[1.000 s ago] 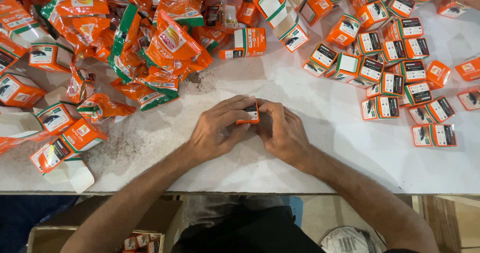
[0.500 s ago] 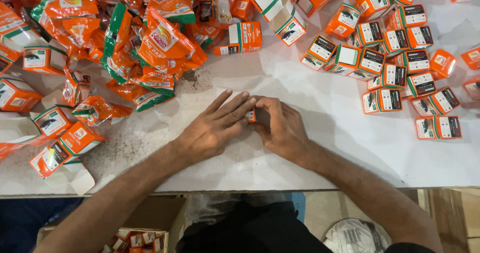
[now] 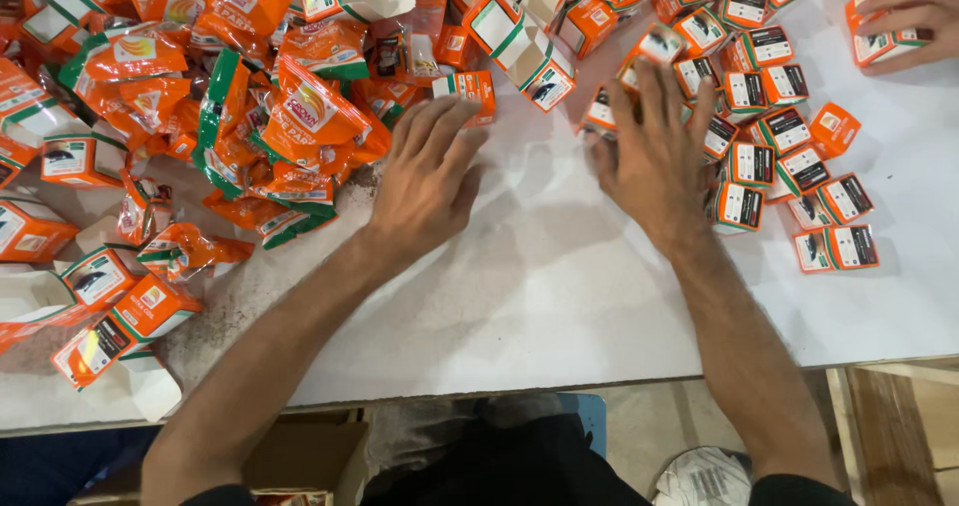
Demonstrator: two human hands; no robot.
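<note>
Hands (image 3: 539, 161) now apart, orange boxes (image 3: 759, 116)

My right hand (image 3: 659, 151) covered some small boxes (image 3: 739, 206); co-worker's hand (image 3: 914, 6) cut by frame edge; fingertips motion-blurred.

Centre and lower frame: bare white table top (image 3: 559, 286) is lying open between both forearms.
Upper left: crumpled orange foil pouches (image 3: 300, 116) are crowding the way.
Right: closed small orange cartons (image 3: 789, 136) are blocking passage.
Lower left: open orange-and-white cardboard boxes (image 3: 110, 316) are lying scattered.
</note>
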